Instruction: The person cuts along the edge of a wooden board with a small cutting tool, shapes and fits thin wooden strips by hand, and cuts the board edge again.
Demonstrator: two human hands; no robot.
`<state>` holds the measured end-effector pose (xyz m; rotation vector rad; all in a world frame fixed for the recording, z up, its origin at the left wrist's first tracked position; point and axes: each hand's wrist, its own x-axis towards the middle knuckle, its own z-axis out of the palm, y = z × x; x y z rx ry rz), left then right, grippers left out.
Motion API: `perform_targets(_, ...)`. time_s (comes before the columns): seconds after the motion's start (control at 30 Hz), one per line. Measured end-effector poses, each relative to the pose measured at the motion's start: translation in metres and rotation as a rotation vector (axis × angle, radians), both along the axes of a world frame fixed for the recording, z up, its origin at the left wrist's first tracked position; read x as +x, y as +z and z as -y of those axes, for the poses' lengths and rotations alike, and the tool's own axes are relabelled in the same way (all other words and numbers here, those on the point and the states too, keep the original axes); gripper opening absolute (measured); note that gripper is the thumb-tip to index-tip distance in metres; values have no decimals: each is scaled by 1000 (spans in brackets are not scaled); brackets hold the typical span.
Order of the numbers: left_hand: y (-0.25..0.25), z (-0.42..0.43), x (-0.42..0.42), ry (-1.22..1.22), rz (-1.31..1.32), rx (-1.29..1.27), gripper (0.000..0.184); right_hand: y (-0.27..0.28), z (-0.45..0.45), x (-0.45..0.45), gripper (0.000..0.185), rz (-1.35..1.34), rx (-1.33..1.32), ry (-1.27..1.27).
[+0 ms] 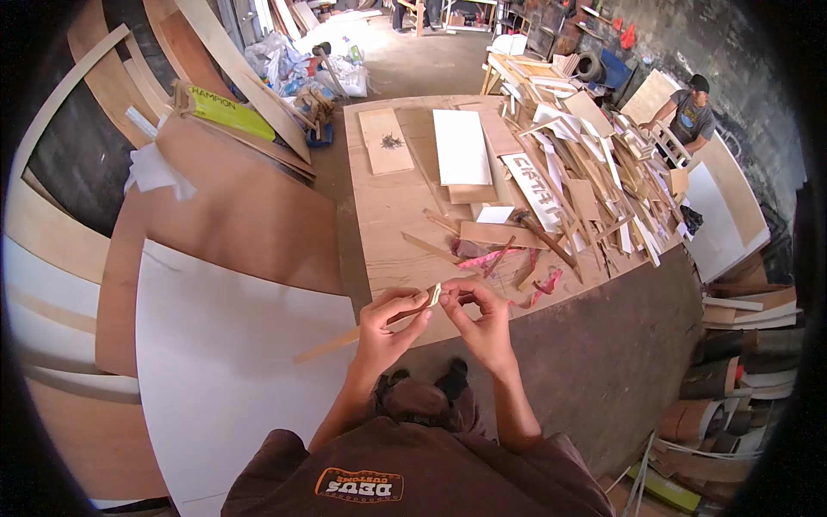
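My left hand (392, 323) is closed round a thin wooden strip (326, 345), which slants down to the left past my wrist. A small pale piece (435, 295) with a dark outline shows at the strip's upper end, between my hands; whether it is part of the strip I cannot tell. My right hand (482, 323) pinches thumb and fingers together right beside that pale piece. What lies between these fingertips is too small to make out. Both hands are above the near edge of a plywood-topped table (392, 250).
On the table lie a hammer (551, 239), pink ribbon-like tape (491, 256), a white board (461, 146), a board with dark nail-like bits (379, 159) and piled wood offcuts (594, 181). A large white panel (233, 370) stands left. Another person (692, 121) handles a wooden frame at right.
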<state>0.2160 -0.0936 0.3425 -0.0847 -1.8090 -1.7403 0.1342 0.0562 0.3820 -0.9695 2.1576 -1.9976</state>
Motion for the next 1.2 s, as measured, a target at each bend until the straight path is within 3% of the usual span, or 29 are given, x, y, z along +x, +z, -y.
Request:
perform_targets(0.23,13,5,15,250,-47,-332,33,7,7,14,17,22,24,9)
perform_targets(0.43,14,13,21,311,-82,-432,35,0,14,19,16,83,-13,18)
perform_targets(0.57,15,12,28,303,-63,-415,38,-4,17,23,15,96,-26,19)
perform_targets(0.63,17,7,31,322,37,-141,41,-4,19,25,15,97,-17,19)
perform_targets(0.67,15,10,31,318,38,-141,41,-4,19,25,15,97,-18,16)
perform_targets(0.73,6,20,29,296,-50,-380,40,-4,20,26,15,81,-23,32)
perform_targets(0.83,5,24,27,252,-106,-406,36,-5,20,26,15,91,-22,35)
perform_targets(1.2,-9,24,23,81,52,-256,22,9,14,21,11,9,159,-19)
